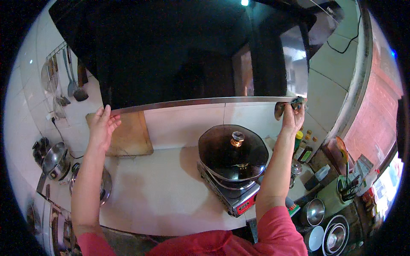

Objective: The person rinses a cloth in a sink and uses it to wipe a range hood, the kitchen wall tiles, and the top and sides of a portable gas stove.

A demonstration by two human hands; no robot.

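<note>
A glossy black panel of a range hood [179, 64], with a metal strip along its lower edge, fills the upper middle. My left hand [105, 120] is at the panel's lower left corner, thumb raised against the edge and fingers curled beneath. At the lower right corner, my right hand [294, 115] pinches a dark scouring pad [298, 102] against the edge. Below stands a portable gas stove [238, 200] bearing a dark pan with a glass lid [221, 144] and a faceted knob.
A wooden cutting board [133, 134] leans on the tiled wall. Ladles and spatulas [71, 86] hang at left above metal pots [57, 161]. Bottles [302, 148], a utensil holder [334, 192] and metal bowls [315, 212] stand at right, beside the pale counter [160, 192].
</note>
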